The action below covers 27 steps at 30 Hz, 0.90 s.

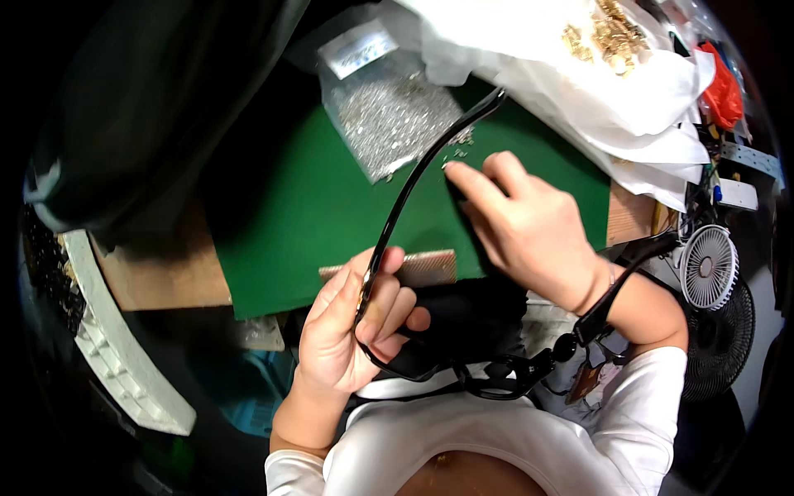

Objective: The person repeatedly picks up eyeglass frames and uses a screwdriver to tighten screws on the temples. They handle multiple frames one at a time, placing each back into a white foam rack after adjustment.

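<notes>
My left hand [337, 335] is raised by the near table edge, its fingers curled in and thumb pressed against them. What it holds, if anything, is too small or hidden to make out. Just behind it lies a narrow beige strip with a patterned surface [430, 268]. My right hand [533, 227] reaches palm down over the green mat [281, 223], index finger stretched out. Its tip touches the mat beside several loose small silvery pieces [461, 153]. Left of that fingertip lies a clear plastic bag [368, 153] full of such pieces, with a white label.
A black curved band [405, 194] crosses the view in front of my hands. White plastic sheeting [571, 103] with gold-coloured parts [616, 41] covers the far right. Two fans [709, 266] stand at right. A white foam piece [124, 355] lies at left, dark cloth [149, 107] above.
</notes>
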### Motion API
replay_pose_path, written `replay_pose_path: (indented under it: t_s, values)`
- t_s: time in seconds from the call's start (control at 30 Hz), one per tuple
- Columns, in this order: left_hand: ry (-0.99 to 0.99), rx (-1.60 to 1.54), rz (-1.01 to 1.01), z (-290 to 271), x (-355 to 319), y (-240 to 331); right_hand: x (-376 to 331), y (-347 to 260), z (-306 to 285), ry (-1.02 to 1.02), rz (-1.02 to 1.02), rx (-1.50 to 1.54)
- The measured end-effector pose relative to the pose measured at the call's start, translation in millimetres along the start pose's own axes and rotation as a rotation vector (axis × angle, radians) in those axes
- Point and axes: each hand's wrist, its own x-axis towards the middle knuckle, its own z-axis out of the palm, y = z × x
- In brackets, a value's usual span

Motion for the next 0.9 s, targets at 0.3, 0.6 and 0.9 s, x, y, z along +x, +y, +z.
replay_pose_path:
  t_s: [0.3,0.6,0.9]
  values:
    - [-0.105,-0.21,-0.065,-5.8,-12.4,-1.0,3.2,-30.1,-48.1,-0.854,0.427,1.498]
    - [-0.189,-0.166,-0.084,-6.4,-9.9,-5.2,0.4,-29.9,-36.9,-0.881,0.443,1.638]
    - [-0.117,-0.085,-0.095,-4.2,-10.2,-6.9,0.0,-31.3,-39.6,-0.933,0.586,1.734]
